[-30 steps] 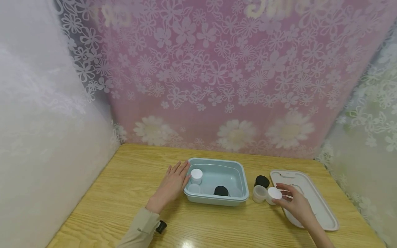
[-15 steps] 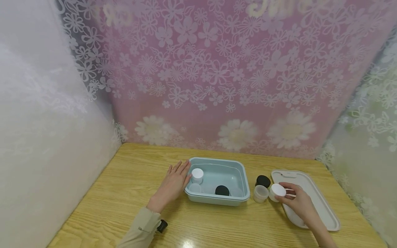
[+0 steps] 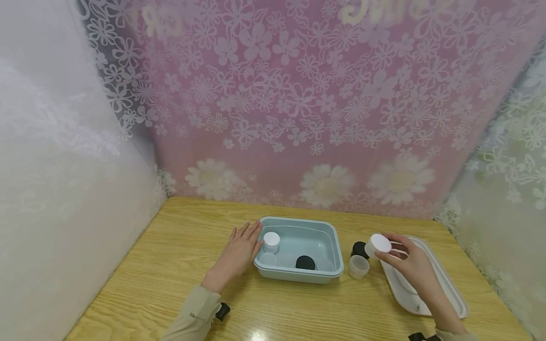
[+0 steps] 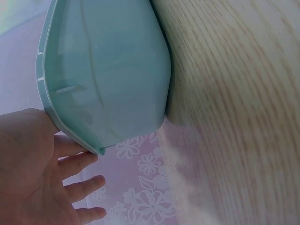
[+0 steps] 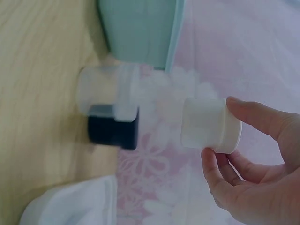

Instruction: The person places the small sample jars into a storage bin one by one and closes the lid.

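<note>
My right hand (image 3: 411, 265) pinches a small white-lidded jar (image 3: 378, 244) between thumb and fingers, lifted off the table. In the right wrist view the white jar (image 5: 206, 124) is gripped round its lid. Below it stand a translucent jar (image 3: 359, 267) and a black-lidded jar (image 3: 360, 249), the latter partly hidden in the head view. My left hand (image 3: 238, 250) rests with straight fingers against the left rim of a light blue plastic basin (image 3: 298, 277). Inside the basin are a white-lidded jar (image 3: 271, 241), a black-lidded jar (image 3: 305, 263) and translucent jars.
A pale tray-like lid (image 3: 448, 289) lies on the wooden table (image 3: 179, 246) at the right, partly beneath my right hand. Patterned curtains (image 3: 273, 104) rise behind the table and along both sides.
My right hand has raised the white-lidded jar from the table, up and away from beside the translucent jar, so it now overlaps the black-lidded one. The left hand stays at the basin rim.
</note>
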The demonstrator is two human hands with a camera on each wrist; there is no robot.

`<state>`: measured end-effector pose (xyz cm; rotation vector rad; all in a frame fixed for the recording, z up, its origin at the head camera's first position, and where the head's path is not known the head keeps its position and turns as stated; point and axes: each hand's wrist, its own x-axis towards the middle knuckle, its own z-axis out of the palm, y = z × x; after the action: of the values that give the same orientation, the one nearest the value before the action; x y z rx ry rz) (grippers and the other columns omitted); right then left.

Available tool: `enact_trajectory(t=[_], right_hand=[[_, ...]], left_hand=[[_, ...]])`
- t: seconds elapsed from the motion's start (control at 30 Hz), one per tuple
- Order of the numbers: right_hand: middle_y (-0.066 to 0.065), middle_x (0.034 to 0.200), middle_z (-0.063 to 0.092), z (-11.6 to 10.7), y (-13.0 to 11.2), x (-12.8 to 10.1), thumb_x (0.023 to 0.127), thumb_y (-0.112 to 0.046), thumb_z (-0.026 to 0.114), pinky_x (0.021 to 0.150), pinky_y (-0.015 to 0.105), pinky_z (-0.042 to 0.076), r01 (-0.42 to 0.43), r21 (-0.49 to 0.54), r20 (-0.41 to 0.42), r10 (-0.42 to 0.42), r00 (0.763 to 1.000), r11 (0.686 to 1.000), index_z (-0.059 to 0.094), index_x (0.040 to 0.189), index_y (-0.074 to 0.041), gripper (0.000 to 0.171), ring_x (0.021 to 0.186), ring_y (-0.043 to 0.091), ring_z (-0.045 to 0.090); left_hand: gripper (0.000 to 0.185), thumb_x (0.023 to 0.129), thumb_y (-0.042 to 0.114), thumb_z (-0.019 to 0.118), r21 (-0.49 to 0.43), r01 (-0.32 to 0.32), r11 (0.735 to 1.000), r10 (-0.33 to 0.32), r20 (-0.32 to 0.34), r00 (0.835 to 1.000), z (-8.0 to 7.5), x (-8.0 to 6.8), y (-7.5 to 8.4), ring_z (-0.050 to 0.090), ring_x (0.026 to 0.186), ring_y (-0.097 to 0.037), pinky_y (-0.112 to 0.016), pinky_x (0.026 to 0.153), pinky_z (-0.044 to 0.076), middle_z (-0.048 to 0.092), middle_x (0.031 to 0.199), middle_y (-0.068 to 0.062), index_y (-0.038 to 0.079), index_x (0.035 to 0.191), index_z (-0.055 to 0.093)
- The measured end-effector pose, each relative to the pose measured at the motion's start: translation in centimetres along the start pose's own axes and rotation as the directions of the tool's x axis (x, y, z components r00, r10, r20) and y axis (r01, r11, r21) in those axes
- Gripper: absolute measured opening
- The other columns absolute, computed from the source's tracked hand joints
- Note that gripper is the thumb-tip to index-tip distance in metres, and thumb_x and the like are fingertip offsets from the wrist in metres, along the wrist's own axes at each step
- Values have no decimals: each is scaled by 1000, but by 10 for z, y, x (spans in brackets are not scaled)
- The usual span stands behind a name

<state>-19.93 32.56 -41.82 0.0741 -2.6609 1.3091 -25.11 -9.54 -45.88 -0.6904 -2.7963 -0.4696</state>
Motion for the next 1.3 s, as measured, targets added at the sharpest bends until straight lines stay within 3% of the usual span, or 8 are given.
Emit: enact_trajectory(t=[0.43, 0.6, 0.77, 0.87, 1.1, 1.3], right_hand=[[25, 139, 52, 28, -38, 16, 94, -18, 75, 83, 12, 52, 71, 125, 44, -77, 996, 990, 49, 145, 4, 61, 100, -10, 53], [23, 138, 53, 46, -50, 23, 94, -17, 76, 83, 15, 54, 86, 140, 60, -95, 994, 986, 50, 145, 2, 61, 109, 12, 61], [23, 138, 55, 65, -62, 29, 92, -16, 78, 87, 15, 52, 94, 176, 68, -107, 992, 980, 52, 143, 2, 60, 118, 37, 58], [23, 138, 55, 77, -68, 35, 91, -14, 79, 90, 18, 54, 100, 204, 73, -117, 990, 974, 54, 141, 4, 59, 120, 39, 56], [24, 135, 57, 107, -75, 49, 89, -10, 79, 99, 43, 55, 115, 171, 95, -132, 987, 979, 56, 139, 4, 56, 120, 39, 58], [25, 130, 60, 132, -75, 61, 87, -8, 80, 98, 45, 56, 121, 141, 116, -137, 984, 983, 58, 135, 7, 54, 118, 42, 60]], left_hand=[[52, 109, 30, 47, 27, -12, 1000, 12, -11, 1000, 1, 1, -2, 34, 147, -38, -64, 118, 27, 40, 159, -14, 4, 154, 42], [52, 109, 31, 48, 39, -12, 999, 13, -11, 1000, 2, 1, -2, 35, 148, -37, -64, 119, 26, 41, 158, -14, 4, 154, 43], [52, 109, 31, 48, 52, -17, 999, 18, -18, 1000, 2, 2, -2, 36, 147, -38, -63, 119, 26, 42, 158, -15, 3, 153, 44], [52, 109, 31, 48, 43, -16, 999, 17, -19, 1000, 1, 2, -2, 36, 147, -38, -63, 119, 25, 42, 157, -15, 3, 153, 44], [52, 109, 31, 48, 52, -19, 998, 20, -17, 1000, 2, 2, -2, 37, 147, -36, -63, 119, 26, 42, 158, -13, 4, 153, 44], [52, 109, 30, 49, 49, -18, 999, 19, -21, 1000, 3, 1, -2, 37, 147, -35, -62, 119, 26, 42, 158, -12, 4, 153, 44]])
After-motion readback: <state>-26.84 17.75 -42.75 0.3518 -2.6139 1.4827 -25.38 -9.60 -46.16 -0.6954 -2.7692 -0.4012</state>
